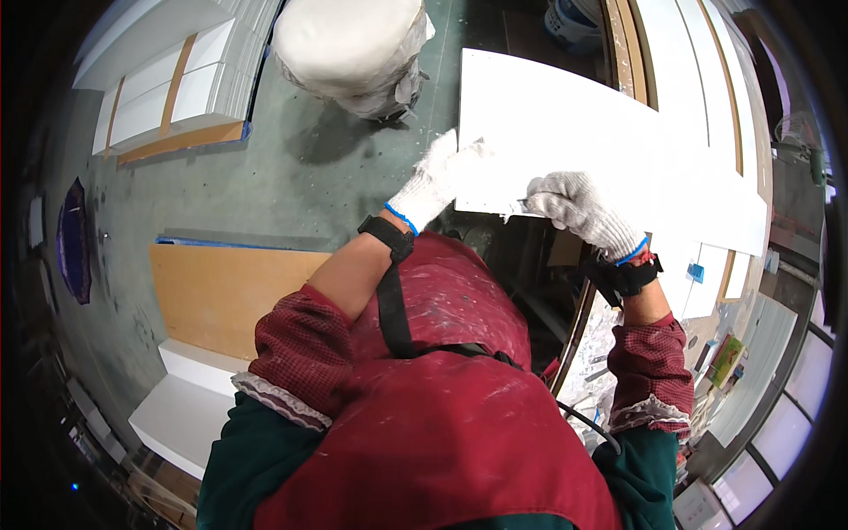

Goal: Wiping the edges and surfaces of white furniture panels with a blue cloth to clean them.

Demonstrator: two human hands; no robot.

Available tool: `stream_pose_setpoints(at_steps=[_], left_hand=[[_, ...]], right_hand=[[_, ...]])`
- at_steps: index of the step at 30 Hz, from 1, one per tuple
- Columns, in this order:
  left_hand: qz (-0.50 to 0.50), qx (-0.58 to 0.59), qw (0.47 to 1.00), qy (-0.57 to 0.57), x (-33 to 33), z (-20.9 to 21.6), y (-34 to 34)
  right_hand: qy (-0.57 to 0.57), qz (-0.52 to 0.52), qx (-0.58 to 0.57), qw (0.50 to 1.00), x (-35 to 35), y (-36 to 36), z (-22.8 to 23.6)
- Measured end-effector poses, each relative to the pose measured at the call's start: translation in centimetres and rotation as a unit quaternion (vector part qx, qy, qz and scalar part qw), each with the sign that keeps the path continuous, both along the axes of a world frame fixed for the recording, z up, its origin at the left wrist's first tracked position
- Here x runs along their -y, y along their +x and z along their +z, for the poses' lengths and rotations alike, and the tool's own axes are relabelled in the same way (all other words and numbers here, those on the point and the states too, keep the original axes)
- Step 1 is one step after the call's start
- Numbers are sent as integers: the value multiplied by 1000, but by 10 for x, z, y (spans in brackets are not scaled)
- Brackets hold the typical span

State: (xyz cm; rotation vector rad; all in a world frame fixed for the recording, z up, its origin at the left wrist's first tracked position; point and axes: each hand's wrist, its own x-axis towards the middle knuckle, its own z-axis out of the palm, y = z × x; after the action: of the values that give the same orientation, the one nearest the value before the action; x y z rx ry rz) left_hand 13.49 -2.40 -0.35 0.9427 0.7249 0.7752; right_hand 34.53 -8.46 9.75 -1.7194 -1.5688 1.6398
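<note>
A large white board (556,115) lies flat in front of me, so bright that its surface detail washes out. My left hand (433,181), in a white knit glove with a blue cuff, is at the board's left edge and appears to grip it; its fingers partly blend into the white. At the near edge, my right hand (579,208), gloved alike, is closed with fingers curled together. A small greyish thing with ragged white bits (514,209) shows at its fingertips; its kind is hidden by the fingers.
A white-topped, wrapped round bundle (349,44) stands on the floor beyond my left hand. Stacked white panels (199,88) are at far left, a tan board (234,296) nearer. More white panels (685,97) lie at right. A bucket (574,25) stands at the back.
</note>
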Motion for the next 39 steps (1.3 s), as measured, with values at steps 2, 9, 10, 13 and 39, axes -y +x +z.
stream_pose_setpoints(at_steps=[2,9,10,13,39], left_hand=[[-8,-8,1000,12,-3,-10,-1],[29,82,993,-82,-4,-12,13],[15,192,969,-157,-9,-22,13],[-1,190,965,-179,-6,-7,11],[-147,40,985,-81,-13,-4,-9]], right_hand=[[14,15,22,1000,0,-1,2],[87,58,81,991,-5,-21,-6],[123,83,93,984,-6,-25,-6],[123,106,119,979,-9,-31,-7],[-124,-439,-147,878,151,-79,-17]])
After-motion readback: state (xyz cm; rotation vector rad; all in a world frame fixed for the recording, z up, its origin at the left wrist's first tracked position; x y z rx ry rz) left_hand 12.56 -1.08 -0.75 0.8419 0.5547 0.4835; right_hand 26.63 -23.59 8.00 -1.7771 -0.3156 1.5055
